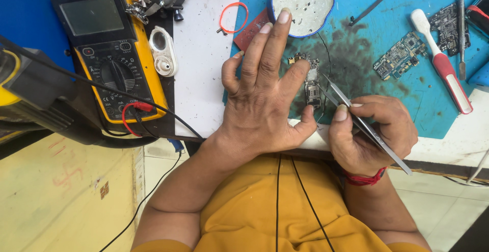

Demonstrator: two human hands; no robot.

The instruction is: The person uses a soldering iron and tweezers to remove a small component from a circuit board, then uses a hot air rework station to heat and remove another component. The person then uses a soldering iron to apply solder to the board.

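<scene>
My left hand (265, 86) lies flat on the blue mat (387, 33) with its fingers spread, index finger and thumb bracing a small phone circuit board (311, 84). My right hand (374, 132) grips metal tweezers (351, 112) whose tips point at the right edge of that board. A red thread is tied round my right wrist. The part of the board under my left fingers is hidden.
A yellow multimeter (104, 43) with red and black leads sits at the left. A round tin (302, 0), an orange rubber band (234, 17), another circuit board (400, 56), a red-handled brush (442, 61) and a white loupe (163, 50) lie around.
</scene>
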